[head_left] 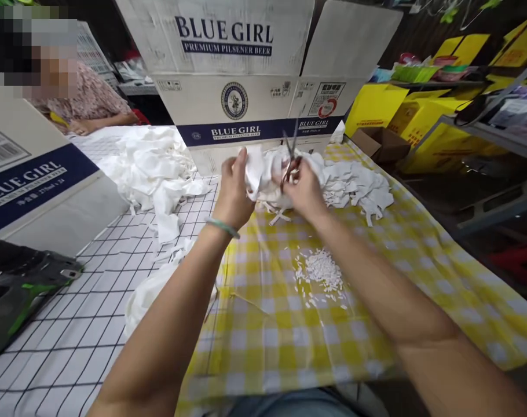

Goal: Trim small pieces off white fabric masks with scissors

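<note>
My left hand (234, 188), with a green bangle at the wrist, is closed on a piece of white fabric (260, 174) held up above the table. My right hand (304, 188) grips a pair of scissors (291, 152) with brownish handles; the blades point upward beside the fabric. Both hands hover over the far part of a yellow-and-white checked cloth (289, 324). A small heap of tiny white clippings (322, 272) lies on that cloth below my right forearm.
A pile of white fabric pieces (359, 188) lies right of my hands, another pile (153, 165) to the left on a black-gridded white cloth (72, 336). Blue Girl beer cartons (241, 87) stand behind and at left (33, 179). A seated person (85, 104) is at far left. Yellow boxes (424, 116) fill the right.
</note>
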`<state>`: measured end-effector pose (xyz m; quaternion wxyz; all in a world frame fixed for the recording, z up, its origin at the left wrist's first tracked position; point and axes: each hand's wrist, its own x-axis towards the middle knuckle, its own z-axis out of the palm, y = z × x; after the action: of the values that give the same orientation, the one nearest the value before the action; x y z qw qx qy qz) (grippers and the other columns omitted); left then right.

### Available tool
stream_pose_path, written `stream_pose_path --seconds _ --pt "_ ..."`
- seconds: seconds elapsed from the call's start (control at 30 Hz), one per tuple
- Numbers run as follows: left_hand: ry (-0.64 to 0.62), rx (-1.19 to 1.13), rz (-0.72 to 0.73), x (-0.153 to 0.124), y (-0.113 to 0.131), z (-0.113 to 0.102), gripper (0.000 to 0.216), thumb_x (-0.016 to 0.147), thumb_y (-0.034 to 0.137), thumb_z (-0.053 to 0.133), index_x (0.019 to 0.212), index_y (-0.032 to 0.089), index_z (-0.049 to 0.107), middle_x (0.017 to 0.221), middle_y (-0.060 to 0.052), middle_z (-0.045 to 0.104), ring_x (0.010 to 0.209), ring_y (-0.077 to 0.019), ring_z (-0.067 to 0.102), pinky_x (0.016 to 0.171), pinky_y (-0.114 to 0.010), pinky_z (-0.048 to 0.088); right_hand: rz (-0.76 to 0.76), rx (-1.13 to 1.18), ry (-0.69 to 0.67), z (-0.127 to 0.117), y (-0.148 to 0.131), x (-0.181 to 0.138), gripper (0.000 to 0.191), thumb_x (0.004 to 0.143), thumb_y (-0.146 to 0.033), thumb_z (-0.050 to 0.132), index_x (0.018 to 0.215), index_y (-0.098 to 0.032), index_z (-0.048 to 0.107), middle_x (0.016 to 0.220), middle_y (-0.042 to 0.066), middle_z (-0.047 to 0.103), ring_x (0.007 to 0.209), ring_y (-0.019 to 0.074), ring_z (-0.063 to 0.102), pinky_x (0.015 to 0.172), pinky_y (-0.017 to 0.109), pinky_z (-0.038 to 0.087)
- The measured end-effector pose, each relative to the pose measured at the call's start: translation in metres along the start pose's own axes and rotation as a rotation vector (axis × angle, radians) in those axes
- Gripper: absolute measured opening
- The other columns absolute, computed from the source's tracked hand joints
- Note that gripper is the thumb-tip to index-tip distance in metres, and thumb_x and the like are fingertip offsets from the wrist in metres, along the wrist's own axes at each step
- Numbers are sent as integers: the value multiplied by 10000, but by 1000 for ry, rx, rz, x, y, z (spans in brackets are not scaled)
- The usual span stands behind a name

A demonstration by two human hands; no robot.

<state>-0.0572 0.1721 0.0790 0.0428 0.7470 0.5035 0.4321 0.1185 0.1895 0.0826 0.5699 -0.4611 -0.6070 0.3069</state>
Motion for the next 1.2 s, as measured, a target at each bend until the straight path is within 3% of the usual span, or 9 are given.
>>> stream_pose_path --seconds 0.17,0.27,0.33,0.47,0.63,0.73,0.87,1.03,1.2 --pt "-409 128 -198 -54 -8 74 712 938 435 466 1498 56 242 1572 -283 258 1485 -398 217 1149 -628 267 83 -106 38 -30 61 5 484 798 -694 578 879 -217 555 935 42 696 847 193 667 801 352 542" --pt "-544 120 -237 -104 22 112 846 891 595 486 1467 0 313 1539 -335 296 1457 -480 230 1122 -711 214 294 -56 -98 -40 85 -30 631 830 -795 395 876 -200 598 940 86 724 859 205 691 805 359 559" --pt "-630 64 -158 -122 46 119 874 851 650 525 1463 47 361 1552 -255 345 1465 -407 275 1181 -598 238 382 -78 -171 -44 88 -49 631 811 -792 440 851 -190 623 907 102 734 829 217 700 783 365 568" --pt "-589 -80 16 -134 44 76 684 862 563 571 1422 189 448 1484 -106 505 1360 -231 477 1105 -354 429 438 -188 -277 -49 77 -73 459 631 -588 801 790 -178 669 782 75 729 733 232 690 685 346 557" --pt "-181 143 -385 -138 -45 -28 281 892 251 520 1114 92 583 1134 -230 623 1173 -373 549 985 -595 413 407 -195 -328 -28 58 -101 416 648 -522 804 813 -202 597 798 45 701 712 199 667 648 305 537" --pt "-168 134 -469 -143 -54 -61 153 903 268 517 886 139 598 830 -113 634 883 -293 624 822 -475 497 430 -153 -422 2 44 -110 412 698 -523 774 867 -222 548 805 9 671 661 150 617 605 272 513" --pt "-233 -70 -294 -162 2 -64 166 964 263 442 995 180 583 963 -78 641 877 -195 602 785 -330 504 469 100 -518 33 26 -114 465 749 -584 710 963 -237 488 964 24 663 781 151 625 680 284 534" --pt "-695 -121 -182 -200 30 -53 136 922 175 502 902 181 637 1048 -102 656 950 -232 590 849 -380 499 535 217 -408 38 31 -120 492 701 -518 776 945 -239 452 1018 25 636 847 151 632 805 321 536" --pt "-562 -226 -374 -211 14 -65 148 951 203 467 919 178 610 974 -81 624 897 -199 583 813 -340 489 466 103 -350 23 47 -132 459 672 -416 794 910 -238 444 928 5 638 802 144 623 809 323 525"
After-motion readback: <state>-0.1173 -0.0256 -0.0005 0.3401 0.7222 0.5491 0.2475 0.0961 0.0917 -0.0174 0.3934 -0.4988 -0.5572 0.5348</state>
